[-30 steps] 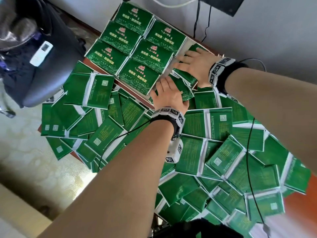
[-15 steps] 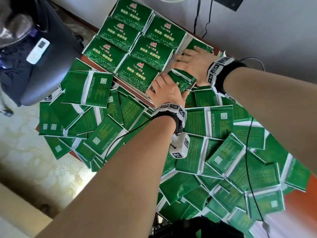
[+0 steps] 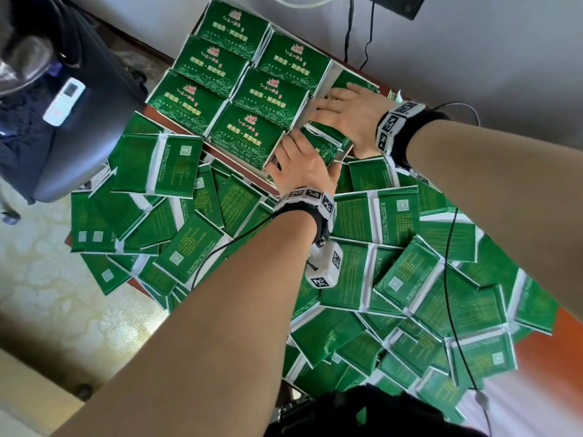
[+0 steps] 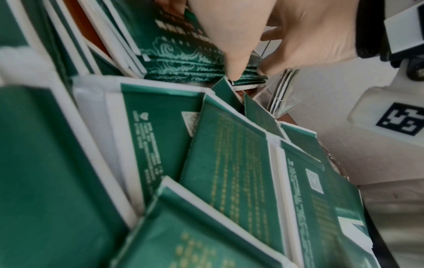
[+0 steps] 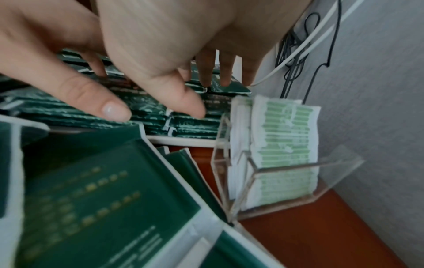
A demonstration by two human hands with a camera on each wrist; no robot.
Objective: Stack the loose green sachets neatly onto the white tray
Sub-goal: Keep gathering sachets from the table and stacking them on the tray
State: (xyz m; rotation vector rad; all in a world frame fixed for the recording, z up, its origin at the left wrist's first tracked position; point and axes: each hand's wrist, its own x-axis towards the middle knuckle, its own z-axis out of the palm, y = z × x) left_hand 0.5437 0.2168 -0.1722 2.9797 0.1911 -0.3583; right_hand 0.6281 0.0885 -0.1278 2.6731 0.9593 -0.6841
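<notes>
A white tray (image 3: 335, 76) at the far edge of the table carries several neat stacks of green sachets (image 3: 243, 89), printed side up. At its near right corner my left hand (image 3: 299, 159) grips a small bundle of sachets (image 3: 326, 143), fingers on its far side and thumb (image 4: 231, 59) on its near edge. My right hand (image 3: 344, 111) lies over the same spot with straight, spread fingers (image 5: 206, 72) touching the sachets in the tray. Loose green sachets (image 3: 394, 279) cover the rest of the table, back side up.
A clear acrylic holder (image 5: 275, 163) full of pale green-and-white packets stands right of the tray against the wall. Cables (image 3: 348, 33) hang down the wall. A dark chair (image 3: 94, 99) with a white remote (image 3: 64, 100) sits left. Bare orange-brown tabletop (image 3: 564, 342) shows at the right.
The bundle under my left hand has been tipped up and drawn in between both hands at the tray's corner. My right hand has slid slightly toward my left.
</notes>
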